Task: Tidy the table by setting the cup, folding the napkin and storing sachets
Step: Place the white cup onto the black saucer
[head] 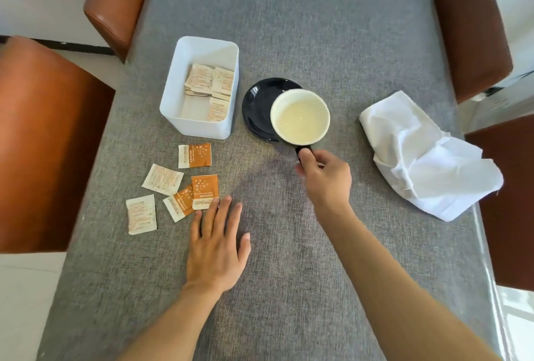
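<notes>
Right hand (pixel 323 175) pinches the dark handle of a round black cup with cream interior (pixel 300 116), over the black saucer's (pixel 255 100) right rim, mid-table. Left hand (pixel 215 248) lies flat, open, empty.

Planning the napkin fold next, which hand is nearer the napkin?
Right. The right hand holds the cup handle just left of the napkin; the left hand rests flat farther left, by the sachets.

Grey woven tablecloth (pixel 289 28), black saucer (pixel 257 100), cream-lined cup (pixel 300 116), white napkin (pixel 424 155), orange-and-white sachets (pixel 194 156)
</notes>
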